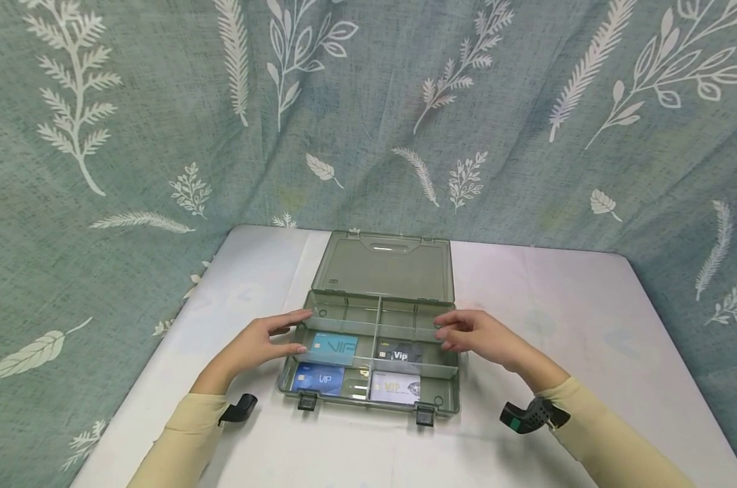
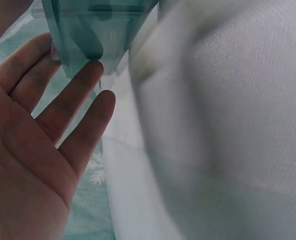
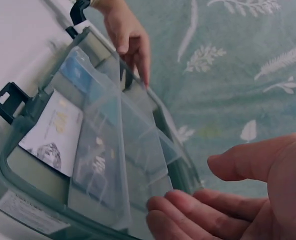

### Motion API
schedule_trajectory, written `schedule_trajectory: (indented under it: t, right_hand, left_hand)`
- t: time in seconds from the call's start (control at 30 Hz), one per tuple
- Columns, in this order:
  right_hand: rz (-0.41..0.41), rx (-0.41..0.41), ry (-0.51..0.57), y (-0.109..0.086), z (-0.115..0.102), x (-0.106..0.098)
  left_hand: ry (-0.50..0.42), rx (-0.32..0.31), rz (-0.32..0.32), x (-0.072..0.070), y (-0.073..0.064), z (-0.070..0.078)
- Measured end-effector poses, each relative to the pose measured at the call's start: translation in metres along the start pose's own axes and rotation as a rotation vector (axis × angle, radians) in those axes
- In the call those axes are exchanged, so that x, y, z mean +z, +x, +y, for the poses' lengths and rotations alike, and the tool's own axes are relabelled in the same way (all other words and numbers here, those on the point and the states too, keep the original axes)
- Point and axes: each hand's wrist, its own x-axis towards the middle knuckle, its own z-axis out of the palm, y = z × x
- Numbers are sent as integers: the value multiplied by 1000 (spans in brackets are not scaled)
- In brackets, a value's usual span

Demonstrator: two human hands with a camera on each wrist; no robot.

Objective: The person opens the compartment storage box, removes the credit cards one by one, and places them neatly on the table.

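Note:
A translucent grey-green plastic box [image 1: 441, 391] lies on the white table with its lid [image 1: 383, 271] folded back. Dividers split it into several compartments. A teal VIP card [image 1: 334, 348] is in the middle left one, a black VIP card [image 1: 399, 352] in the middle right. In front lie a blue VIP card [image 1: 317, 379] on the left and a white VIP card [image 1: 395, 388] on the right. My left hand [image 1: 261, 342], fingers extended, touches the box's left side. Thumb apart from its loosely bent fingers, my right hand [image 1: 481, 335] is at the right edge, holding nothing visible.
Two black latches [image 1: 307, 401] hang open along the box's front edge. The white table [image 1: 551, 298] extends to both sides. Behind it hangs a green leaf-patterned cloth [image 1: 368, 135]. Each wrist wears a black strap [image 1: 529, 415].

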Motion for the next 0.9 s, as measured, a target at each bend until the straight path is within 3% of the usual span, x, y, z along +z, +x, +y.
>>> schedule_trajectory:
  t: [0.37,0.57,0.9]
  right_hand:
    - [-61,97,42,4,-1,12]
    - [-110,135,52,6,-1,18]
    - [-106,191,15,13,0,26]
  left_hand:
    - [21,-14,19,3,-1,-3]
    - [34,20,35,5,-1,-3]
    - [14,-3,24,2,-2,0]
